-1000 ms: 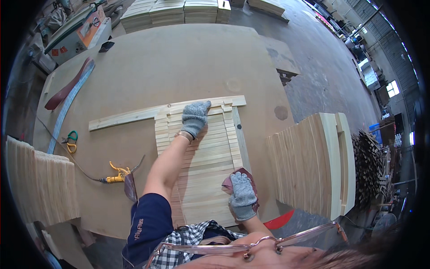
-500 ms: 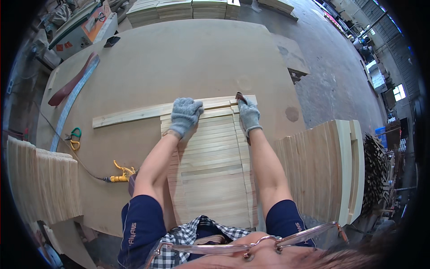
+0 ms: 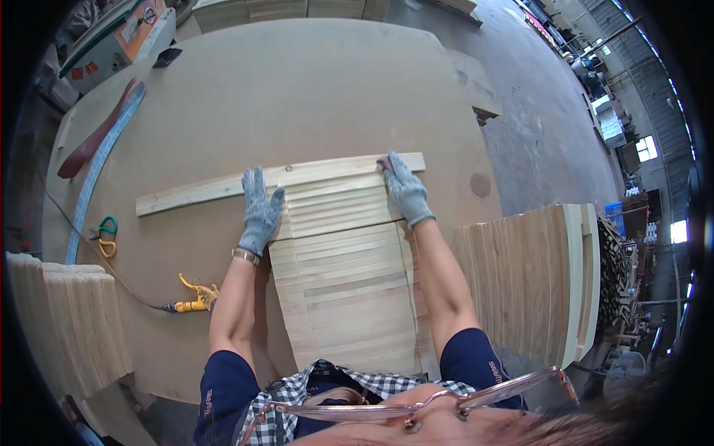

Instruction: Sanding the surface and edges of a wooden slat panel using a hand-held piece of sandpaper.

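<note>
Both hands wear grey knit gloves. My left hand is open, fingers stretched out, against the left ends of a small group of pale wooden slats. My right hand lies at the group's right ends, its fingers closed on a small brown piece, perhaps folded sandpaper. A longer slat runs along the group's far side and sticks out well to the left. Nearer my body is a row of tightly packed slats, with a thin dark gap between it and the group.
Stacked wooden pieces stand at the right and left. On the board table lie a yellow air gun with a hose, green-and-orange-handled snips, and a curved brown piece beside a pale blue strip.
My left hand has let go of the slats' top, moved left and opened at their ends. A gap now shows between the far group and the near row. The right hand remains at the right ends.
</note>
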Available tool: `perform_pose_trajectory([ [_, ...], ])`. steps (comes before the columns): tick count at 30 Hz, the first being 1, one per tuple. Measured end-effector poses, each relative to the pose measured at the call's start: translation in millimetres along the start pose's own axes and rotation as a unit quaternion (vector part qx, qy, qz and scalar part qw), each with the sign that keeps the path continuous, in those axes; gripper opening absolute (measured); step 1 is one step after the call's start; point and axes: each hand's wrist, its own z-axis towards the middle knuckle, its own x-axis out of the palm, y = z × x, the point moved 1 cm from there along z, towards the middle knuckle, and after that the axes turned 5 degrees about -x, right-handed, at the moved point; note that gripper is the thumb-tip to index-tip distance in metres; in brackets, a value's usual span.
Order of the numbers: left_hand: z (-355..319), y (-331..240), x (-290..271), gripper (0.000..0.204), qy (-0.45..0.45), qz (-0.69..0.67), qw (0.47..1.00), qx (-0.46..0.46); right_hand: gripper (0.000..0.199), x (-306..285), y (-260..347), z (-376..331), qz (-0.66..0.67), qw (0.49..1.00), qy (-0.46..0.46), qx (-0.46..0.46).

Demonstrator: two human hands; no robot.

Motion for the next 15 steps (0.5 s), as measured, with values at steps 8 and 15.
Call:
perform_pose_trajectory([
  [8,5,-78,-30,0.062,0.075,0.359,0.93,0.001,0.034,-43,-16,-1,0.18,0.947,-0.101,0.244],
  [15,-3,-73,-5,0.063,0.08,0.281,0.946,0.138,0.036,-66,41,-24,0.201,0.968,-0.086,0.126],
])
